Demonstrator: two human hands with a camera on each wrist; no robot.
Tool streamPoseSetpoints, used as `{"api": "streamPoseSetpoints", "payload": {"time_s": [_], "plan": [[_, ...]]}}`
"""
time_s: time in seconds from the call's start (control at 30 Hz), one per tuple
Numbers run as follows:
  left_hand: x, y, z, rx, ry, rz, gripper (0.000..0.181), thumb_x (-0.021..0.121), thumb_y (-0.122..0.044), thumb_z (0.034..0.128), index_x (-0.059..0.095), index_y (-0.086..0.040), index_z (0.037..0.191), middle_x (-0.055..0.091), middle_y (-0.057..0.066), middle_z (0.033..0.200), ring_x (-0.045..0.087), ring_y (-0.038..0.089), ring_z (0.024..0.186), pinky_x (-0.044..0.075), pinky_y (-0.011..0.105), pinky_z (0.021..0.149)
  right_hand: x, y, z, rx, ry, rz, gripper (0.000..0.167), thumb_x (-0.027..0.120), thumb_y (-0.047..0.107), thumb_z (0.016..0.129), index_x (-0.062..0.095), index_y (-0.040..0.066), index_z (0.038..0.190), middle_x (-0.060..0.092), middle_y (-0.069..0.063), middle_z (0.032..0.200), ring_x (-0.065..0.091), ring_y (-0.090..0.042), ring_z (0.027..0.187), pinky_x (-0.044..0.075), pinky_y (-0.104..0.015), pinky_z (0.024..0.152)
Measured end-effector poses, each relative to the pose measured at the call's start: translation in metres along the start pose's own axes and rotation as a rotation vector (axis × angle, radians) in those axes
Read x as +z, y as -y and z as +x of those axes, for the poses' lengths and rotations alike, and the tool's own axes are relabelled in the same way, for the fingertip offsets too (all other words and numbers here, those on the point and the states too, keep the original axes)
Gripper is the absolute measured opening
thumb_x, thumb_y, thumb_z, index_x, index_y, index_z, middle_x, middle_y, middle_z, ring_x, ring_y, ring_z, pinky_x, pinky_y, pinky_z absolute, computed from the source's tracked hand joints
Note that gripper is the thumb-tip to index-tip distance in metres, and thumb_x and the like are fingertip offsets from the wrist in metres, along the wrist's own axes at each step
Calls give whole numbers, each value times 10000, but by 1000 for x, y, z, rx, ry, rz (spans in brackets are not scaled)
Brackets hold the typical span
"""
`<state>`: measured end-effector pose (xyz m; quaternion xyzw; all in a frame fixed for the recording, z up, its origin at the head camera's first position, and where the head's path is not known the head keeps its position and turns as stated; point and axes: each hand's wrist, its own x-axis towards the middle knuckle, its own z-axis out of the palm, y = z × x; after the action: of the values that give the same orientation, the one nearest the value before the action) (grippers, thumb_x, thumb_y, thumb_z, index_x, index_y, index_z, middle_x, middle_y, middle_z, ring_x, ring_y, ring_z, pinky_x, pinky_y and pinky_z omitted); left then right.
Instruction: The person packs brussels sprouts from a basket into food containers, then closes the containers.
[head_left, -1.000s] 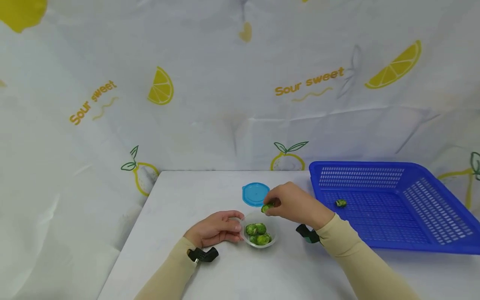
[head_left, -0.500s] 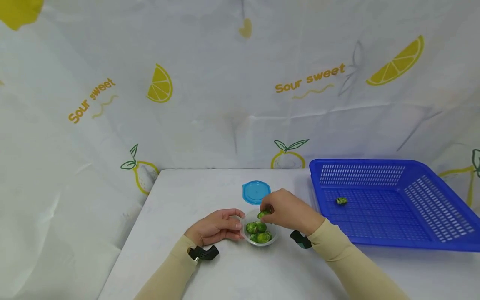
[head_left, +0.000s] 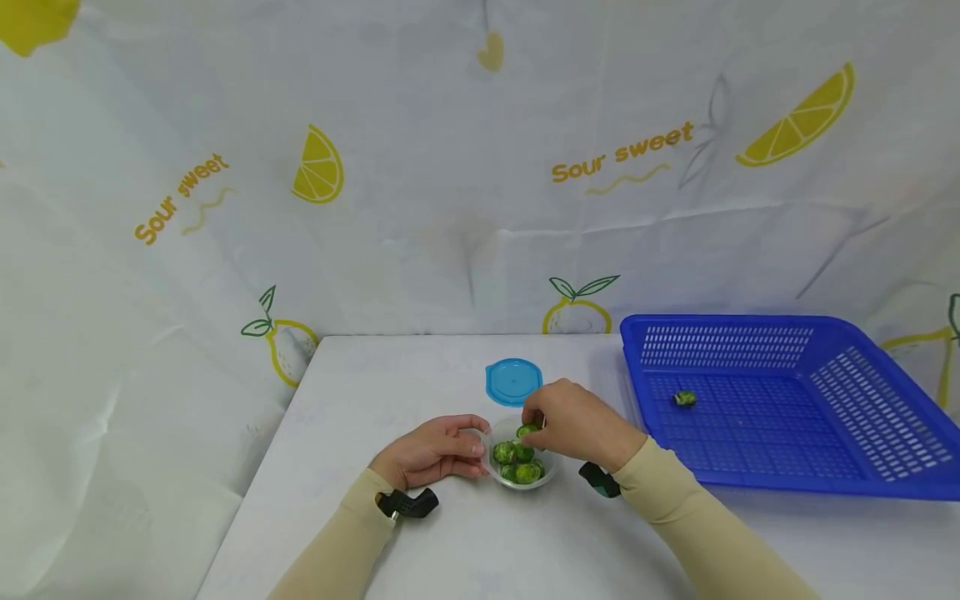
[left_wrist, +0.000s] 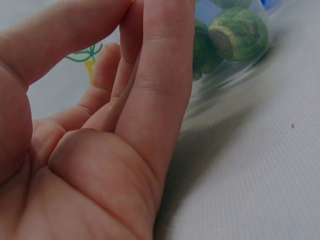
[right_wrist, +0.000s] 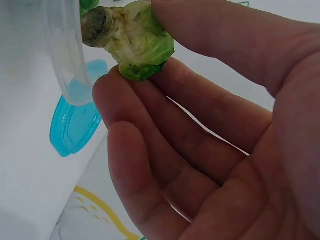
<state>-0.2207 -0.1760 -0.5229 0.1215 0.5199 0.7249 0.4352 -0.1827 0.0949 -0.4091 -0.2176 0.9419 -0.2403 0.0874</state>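
A small clear plastic bowl stands on the white table, with several green Brussels sprouts inside. At its left side my left hand holds the rim between thumb and fingers; in the left wrist view the fingertips run out of frame. My right hand is over the bowl's far right part and pinches one Brussels sprout between thumb and fingers. That sprout's browned cut end faces the bowl wall in the right wrist view. Whether it touches the other sprouts I cannot tell.
Just behind the bowl lies a round blue lid. A large blue perforated basket stands on the right, with a single Brussels sprout in it. A white cloth with lemon prints hangs behind the table.
The right hand has moved left and down, bringing its sprout from above the bowl's far edge into the bowl area. The left hand has kept its place at the bowl.
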Motion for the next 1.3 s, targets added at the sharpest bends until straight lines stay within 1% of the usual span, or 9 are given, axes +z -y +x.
{"api": "streamPoseSetpoints", "payload": {"time_s": [0.07, 0.37, 0.53, 0.63, 0.77, 0.9, 1.07, 1.2, 1.3], "plan": [[1, -1, 1, 0, 1, 4, 379, 722, -72, 1019, 538, -76, 1350, 750, 87, 1067, 810, 186, 958, 673, 273, 880, -1, 0, -1, 5, 4, -4, 102, 901, 171, 884, 812, 137, 918, 754, 51, 858, 633, -71, 760, 616, -268, 686], [3, -6, 5, 4, 14, 10, 357, 728, -75, 1015, 555, -91, 1328, 741, 93, 1080, 811, 189, 961, 674, 274, 879, -8, 0, 0, 48, 21, -29, 149, 872, 164, 905, 829, 84, 1023, 760, 12, 915, 661, -130, 848, 650, -334, 772], [2, -7, 7, 5, 10, 11, 367, 735, -74, 1012, 555, -88, 1331, 736, 97, 1081, 811, 191, 955, 675, 277, 873, -17, -2, -2, 15, 14, -55, 146, 865, 181, 918, 829, 89, 1025, 771, 15, 921, 678, -121, 859, 648, -337, 787], [1, -7, 8, 4, 1, 10, 370, 731, -69, 1014, 552, -85, 1337, 735, 96, 1082, 812, 194, 951, 677, 279, 866, -23, -5, -4, -5, 12, -52, 121, 857, 192, 930, 823, 109, 1012, 769, 29, 917, 677, -108, 858, 639, -318, 776], [2, -6, 8, -5, -10, 13, 376, 733, -74, 1012, 550, -83, 1341, 737, 83, 1071, 812, 195, 951, 676, 274, 864, -34, -13, -10, -9, 16, -27, 94, 836, 204, 955, 816, 135, 1017, 767, 51, 925, 670, -93, 863, 633, -299, 776], [2, -5, 7, -10, -14, 11, 380, 719, -62, 1019, 538, -68, 1353, 739, 60, 1023, 814, 197, 950, 675, 270, 867, -48, -24, -19, -26, 13, -8, 106, 800, 194, 986, 815, 142, 1077, 766, 61, 964, 663, -83, 875, 625, -302, 785], [1, -2, 6, -12, -16, 10, 379, 703, -54, 1031, 521, -57, 1364, 741, 53, 990, 815, 197, 950, 673, 266, 868, -70, -46, -33, -48, -27, 17, 129, 764, 161, 1010, 815, 167, 1128, 790, 60, 1047, 702, -85, 930, 645, -329, 824], [0, -1, 4, -13, -27, 18, 350, 674, -46, 1047, 523, -62, 1363, 737, 65, 999, 815, 200, 952, 674, 264, 866, -88, -67, -46, -11, -53, 30, 144, 753, 165, 1019, 812, 176, 1151, 795, 42, 1092, 725, -104, 969, 657, -353, 838], [-2, 1, 2, -11, -30, 24, 330, 652, -36, 1060, 520, -63, 1361, 730, 72, 1018, 815, 206, 960, 673, 260, 864, -99, -84, -54, 23, -57, 27, 168, 746, 169, 1024, 808, 165, 1180, 796, 13, 1130, 726, -119, 943, 649, -344, 800]]}}
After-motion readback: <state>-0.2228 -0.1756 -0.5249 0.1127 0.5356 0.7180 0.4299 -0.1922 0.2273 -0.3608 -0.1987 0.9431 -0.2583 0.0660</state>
